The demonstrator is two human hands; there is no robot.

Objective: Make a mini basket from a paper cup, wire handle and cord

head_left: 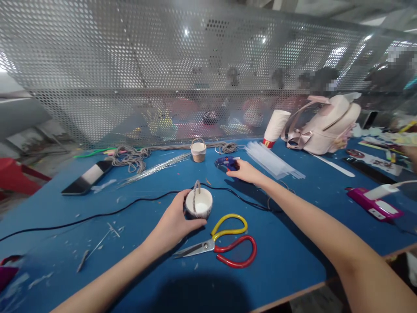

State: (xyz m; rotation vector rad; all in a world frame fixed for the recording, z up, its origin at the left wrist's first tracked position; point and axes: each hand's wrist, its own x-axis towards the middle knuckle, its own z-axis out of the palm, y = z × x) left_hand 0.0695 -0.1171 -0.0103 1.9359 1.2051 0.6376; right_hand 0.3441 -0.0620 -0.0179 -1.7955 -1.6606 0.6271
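My left hand (177,219) is wrapped round a small paper-cup basket (203,201), white inside, with a grey cord handle arching over it. Out to the right, my right hand (246,171) grips a blue glue gun (227,163) with an orange trigger, low over the table. Scissors (208,246) with one yellow and one red handle lie in front of the basket, blades toward my left wrist. Behind stands a second little basket (198,153), tan below and white above, with its own cord handle.
Grey cord (130,158), thin wires (159,168) and a phone (87,177) lie at the back left. Glue sticks (272,160), stacked paper cups (276,126) and a backpack (329,124) are right. A black cable (137,201) crosses the table; a power strip (374,204) lies right.
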